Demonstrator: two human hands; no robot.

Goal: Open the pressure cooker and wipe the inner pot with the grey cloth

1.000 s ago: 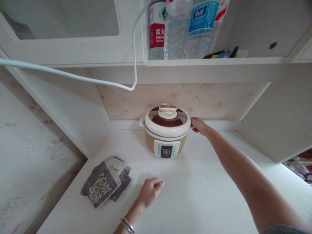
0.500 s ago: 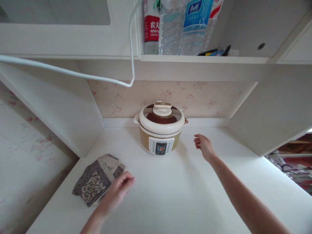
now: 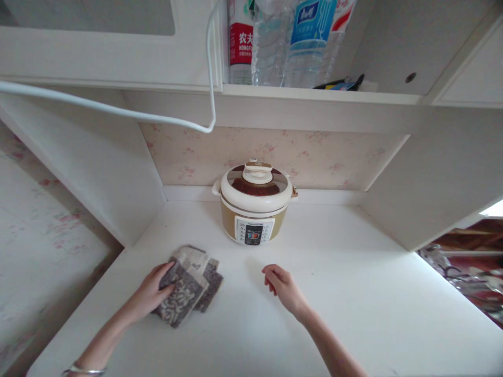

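Note:
My left hand (image 3: pixel 153 293) grips a folded grey-brown patterned cloth (image 3: pixel 183 293) at its left side, with the thumb on top and the fingers along the upper edge. Part of the cloth fans out to the right in a darker flap. My right hand (image 3: pixel 283 287) hovers over the white counter, apart from the cloth, its fingers curled in and nothing visible in them. Behind both hands, a cream and gold electric pressure cooker (image 3: pixel 254 204) stands upright with its lid on and its control panel facing me.
A white counter (image 3: pixel 338 293) lies under everything, with side panels left and right. Overhead, a cabinet shelf (image 3: pixel 322 93) holds several plastic bottles (image 3: pixel 269 47). A white cable (image 3: pixel 157 118) hangs down in front of it. Cluttered items (image 3: pixel 459 272) show beyond the right edge.
My left hand has taken hold of the cloth, which has shifted right with a flap spreading out. My right hand has moved left and nearer to me, away from the cooker's right side.

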